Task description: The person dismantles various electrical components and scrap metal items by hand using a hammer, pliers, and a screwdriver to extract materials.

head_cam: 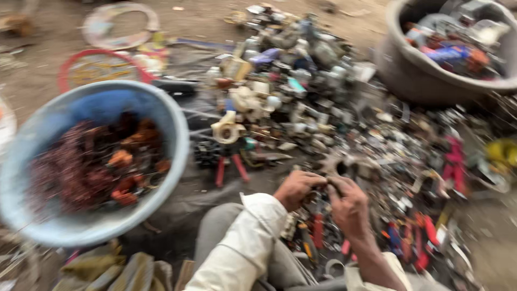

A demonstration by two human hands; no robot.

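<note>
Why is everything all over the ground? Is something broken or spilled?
Yes, it looks messy. A big heap of small broken parts lies spread across the ground instead of in the blue basin or the grey tub. Red-handled pliers lie loose by the heap. Both hands, left hand and right hand, pinch one small piece together.

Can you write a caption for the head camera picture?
Two hands pinch a small part beside a blue basin of reddish scrap.

The person wears a cream, off-white long-sleeved shirt, its left sleeve (242, 242) bunched in soft folds and ending in a turned cuff just short of the wrist. The right sleeve (390, 267) is pushed back up the forearm. Grey trousers (215, 229) cover the knee.
</note>
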